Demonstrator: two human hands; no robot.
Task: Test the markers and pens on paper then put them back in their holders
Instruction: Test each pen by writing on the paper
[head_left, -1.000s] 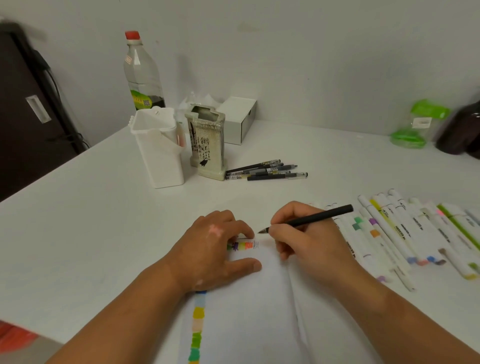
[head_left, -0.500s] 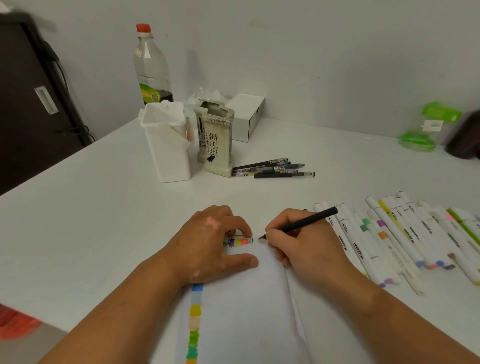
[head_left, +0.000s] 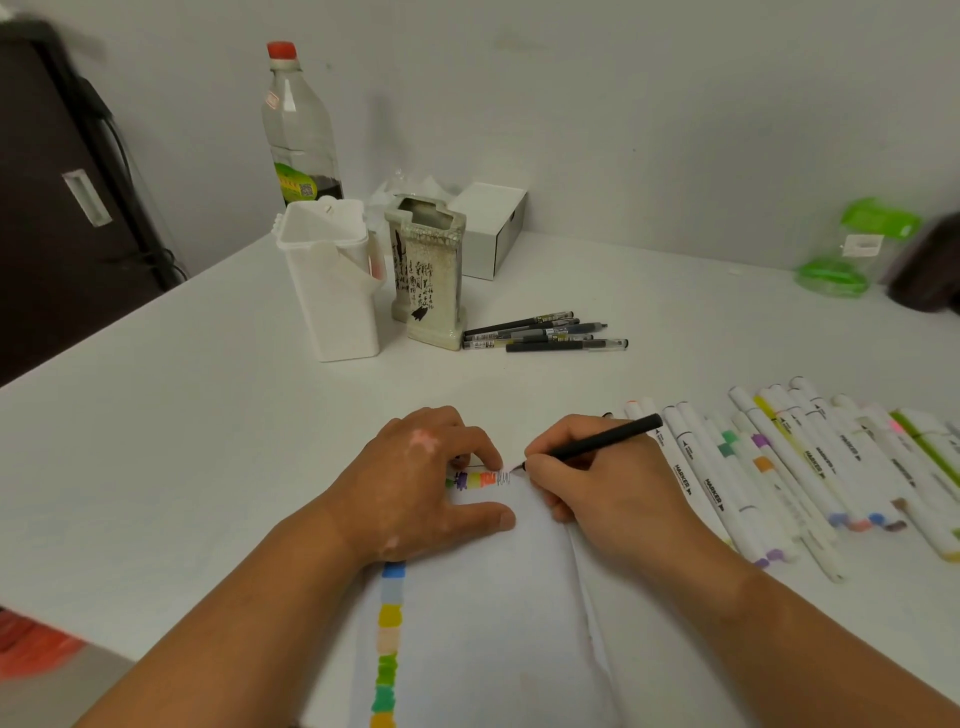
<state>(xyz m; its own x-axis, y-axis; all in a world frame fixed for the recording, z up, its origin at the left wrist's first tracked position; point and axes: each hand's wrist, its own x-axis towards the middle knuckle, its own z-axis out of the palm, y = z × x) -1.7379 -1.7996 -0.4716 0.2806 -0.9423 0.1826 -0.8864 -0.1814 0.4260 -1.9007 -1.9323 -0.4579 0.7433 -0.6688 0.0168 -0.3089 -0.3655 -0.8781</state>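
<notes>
Right hand (head_left: 597, 483) pinching a black pen (head_left: 597, 441) scribbles on paper (head_left: 483, 597) pressed by the spread left hand (head_left: 415, 483); markers (head_left: 779, 467) and pens (head_left: 540, 335) await their holders (head_left: 332, 291).

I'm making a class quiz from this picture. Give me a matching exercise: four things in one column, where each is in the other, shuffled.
1. black pen
2. white markers
3. bottle
4. paper

A. pressed down by the left hand
B. upright behind the white holder
C. gripped in the right hand
D. lying in a row at the table's right

Pairs: 1-C, 2-D, 3-B, 4-A
</notes>
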